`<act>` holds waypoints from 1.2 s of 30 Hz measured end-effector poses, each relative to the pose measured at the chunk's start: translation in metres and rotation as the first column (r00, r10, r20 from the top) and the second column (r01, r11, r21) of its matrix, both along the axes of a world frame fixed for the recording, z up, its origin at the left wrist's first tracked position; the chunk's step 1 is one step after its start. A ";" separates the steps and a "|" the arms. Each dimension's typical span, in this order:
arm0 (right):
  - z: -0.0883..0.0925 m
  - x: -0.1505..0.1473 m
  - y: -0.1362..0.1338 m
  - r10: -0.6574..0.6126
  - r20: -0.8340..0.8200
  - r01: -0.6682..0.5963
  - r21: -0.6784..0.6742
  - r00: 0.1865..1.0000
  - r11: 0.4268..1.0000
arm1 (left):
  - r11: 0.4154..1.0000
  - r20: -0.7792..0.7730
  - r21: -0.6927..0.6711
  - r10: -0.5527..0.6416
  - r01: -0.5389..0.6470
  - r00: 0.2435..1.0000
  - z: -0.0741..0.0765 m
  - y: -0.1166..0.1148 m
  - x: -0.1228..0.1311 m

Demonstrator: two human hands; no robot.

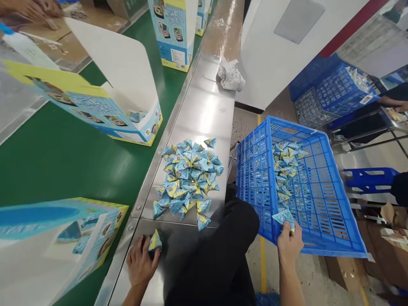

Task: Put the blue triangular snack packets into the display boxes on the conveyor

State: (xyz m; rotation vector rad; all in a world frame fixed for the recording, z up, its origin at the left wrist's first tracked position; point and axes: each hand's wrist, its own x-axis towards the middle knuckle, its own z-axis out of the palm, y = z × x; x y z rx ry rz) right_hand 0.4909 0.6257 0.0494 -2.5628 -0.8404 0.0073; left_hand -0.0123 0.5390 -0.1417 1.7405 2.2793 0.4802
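Note:
My left hand [142, 260] rests on the steel ledge with its fingers closed round one blue-and-yellow triangular packet [155, 241]. Over the near left part of the blue crate [318, 247], my right hand [290, 239] pinches another triangular packet [283, 216]. A heap of similar packets [191, 172] lies on the ledge [204, 110], above my left hand in the view. More packets [285, 163] lie inside the crate. Left of the ledge, two open printed boxes [140, 136] [113, 225] hold a few packets each.
Beside the ledge runs a green belt [127, 170], with more printed boxes [174, 34] at the far end. Crumpled striped cloth [231, 75] sits on the ledge. Other people's hands [32, 10] show at the top left. Blue crates [342, 89] and a blue stool [369, 179] stand at right.

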 end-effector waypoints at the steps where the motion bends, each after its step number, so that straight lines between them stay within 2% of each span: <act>1: -0.001 -0.003 -0.003 -0.025 0.025 0.025 -0.003 0.999 1.000 | 1.000 -0.007 -0.001 0.003 -0.003 1.000 -0.002 -0.003 -0.002; 5: 0.002 -0.008 -0.011 -0.112 0.037 0.115 -0.096 0.993 0.989 | 1.000 -0.046 0.011 -0.011 0.012 0.999 -0.008 -0.013 -0.008; 9: -0.001 -0.005 -0.018 -0.136 -0.022 0.132 -0.130 0.990 0.983 | 0.999 -0.023 -0.041 0.032 -0.033 0.999 0.000 -0.008 -0.008; 15: -0.018 0.004 -0.013 -0.002 -0.015 0.002 -0.031 1.000 1.000 | 0.991 0.062 -0.105 0.094 -0.087 0.994 0.026 0.018 0.003; 19: -0.025 0.007 -0.005 0.119 0.025 -0.120 0.021 0.993 0.993 | 0.992 0.050 -0.104 0.078 -0.072 0.996 0.031 0.028 0.003; 24: -0.024 0.016 0.014 0.250 0.063 -0.252 0.025 0.966 0.967 | 0.988 -0.056 -0.149 0.031 -0.039 0.998 0.040 0.037 0.008; 29: -0.013 0.030 0.041 0.290 0.037 -0.289 -0.027 0.956 0.957 | 0.990 -0.089 -0.141 -0.028 0.015 0.996 0.057 0.044 0.017; 32: -0.006 0.038 0.052 0.302 0.011 -0.302 -0.021 0.953 0.953 | 0.996 -0.084 -0.080 -0.050 0.043 0.995 0.056 0.046 0.015; 36: -0.007 0.048 0.055 0.319 -0.005 -0.319 0.017 0.948 0.948 | 0.996 -0.103 -0.048 -0.074 0.069 0.992 0.046 0.045 0.010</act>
